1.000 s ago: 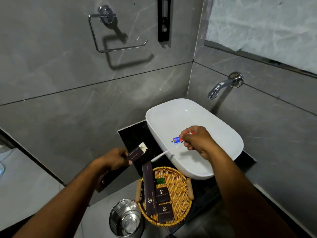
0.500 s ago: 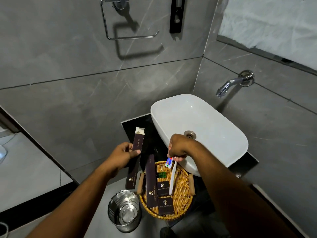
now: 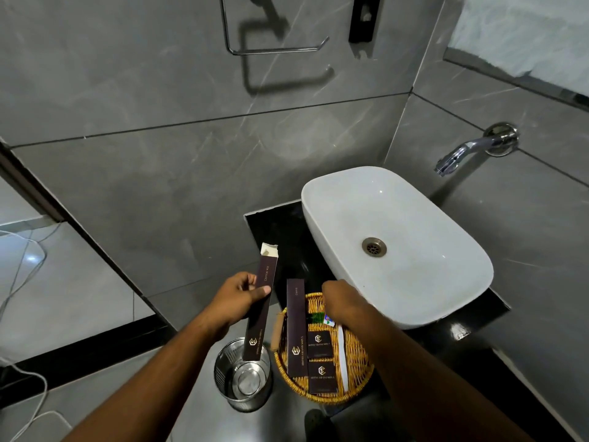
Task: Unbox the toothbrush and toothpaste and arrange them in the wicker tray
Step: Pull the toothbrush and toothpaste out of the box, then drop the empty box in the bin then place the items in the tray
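My left hand grips a long dark box held upright beside the tray, its torn top end open. The round wicker tray sits on the black counter in front of the sink. A white toothbrush lies along the tray's right side. A small red, blue and white toothpaste tube shows just under my right hand, which hovers over the tray's far part with fingers curled down and hidden. I cannot tell whether it still holds them.
In the tray lie a second long dark box, two small dark boxes and a green item. A steel bin stands left of the tray. The white sink, wall tap and white cables surround it.
My right hand came down from over the sink to the tray with the toothbrush and toothpaste; the toothbrush now lies flat in it. My left hand turned the open box upright.
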The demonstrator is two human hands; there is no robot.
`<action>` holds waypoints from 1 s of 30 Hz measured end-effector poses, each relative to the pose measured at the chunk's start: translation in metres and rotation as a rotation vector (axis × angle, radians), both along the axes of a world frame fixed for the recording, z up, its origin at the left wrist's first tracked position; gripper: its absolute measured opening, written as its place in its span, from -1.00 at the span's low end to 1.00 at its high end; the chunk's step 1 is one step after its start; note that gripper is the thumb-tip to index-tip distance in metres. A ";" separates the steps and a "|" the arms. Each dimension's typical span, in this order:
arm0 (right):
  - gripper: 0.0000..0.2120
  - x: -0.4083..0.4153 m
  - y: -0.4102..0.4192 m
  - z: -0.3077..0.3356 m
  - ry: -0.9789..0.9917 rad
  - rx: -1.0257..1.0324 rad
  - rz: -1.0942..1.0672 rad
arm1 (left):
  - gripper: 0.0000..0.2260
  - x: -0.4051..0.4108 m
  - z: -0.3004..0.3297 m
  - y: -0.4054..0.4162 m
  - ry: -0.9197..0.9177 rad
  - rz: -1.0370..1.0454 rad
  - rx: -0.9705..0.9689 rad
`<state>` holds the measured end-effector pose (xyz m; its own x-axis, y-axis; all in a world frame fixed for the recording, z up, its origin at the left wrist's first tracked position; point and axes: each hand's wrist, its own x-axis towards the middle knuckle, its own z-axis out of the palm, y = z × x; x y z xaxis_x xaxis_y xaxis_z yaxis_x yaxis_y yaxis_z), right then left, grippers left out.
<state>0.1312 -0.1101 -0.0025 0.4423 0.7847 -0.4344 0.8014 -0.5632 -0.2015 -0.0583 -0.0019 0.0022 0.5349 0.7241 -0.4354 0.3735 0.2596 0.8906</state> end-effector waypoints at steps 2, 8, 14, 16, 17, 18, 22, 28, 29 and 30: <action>-0.79 -0.004 -0.002 -0.006 -0.035 -0.007 0.040 | -0.92 -0.003 -0.002 -0.001 -0.003 -0.003 -0.020; -0.78 -0.004 0.001 0.012 -0.083 0.104 0.157 | -0.89 -0.023 -0.013 0.005 -0.004 0.092 -0.049; -0.98 -0.017 0.046 0.059 0.036 0.211 0.213 | -0.93 -0.056 -0.049 0.018 0.053 0.243 -0.096; -0.93 -0.025 0.061 0.062 0.084 0.173 0.235 | -0.90 -0.063 -0.066 0.025 0.071 0.279 -0.111; -0.94 -0.026 0.067 0.059 0.090 0.133 0.252 | -0.89 -0.066 -0.075 0.028 0.086 0.296 -0.116; -0.96 -0.026 0.072 0.058 0.084 0.071 0.269 | -0.87 -0.069 -0.084 0.031 0.104 0.309 -0.118; -0.88 -0.018 0.083 0.036 0.095 -0.050 0.277 | -0.86 -0.075 -0.150 0.047 0.178 0.327 -0.163; -0.76 -0.003 0.088 -0.002 0.090 0.000 0.343 | -0.84 -0.073 -0.266 0.060 0.276 0.325 -0.187; -0.78 -0.001 0.088 -0.007 0.098 -0.003 0.332 | -0.75 -0.072 -0.284 0.060 0.300 0.305 -0.197; -0.79 0.001 0.089 -0.009 0.103 0.010 0.332 | -0.62 -0.072 -0.299 0.061 0.329 0.283 -0.197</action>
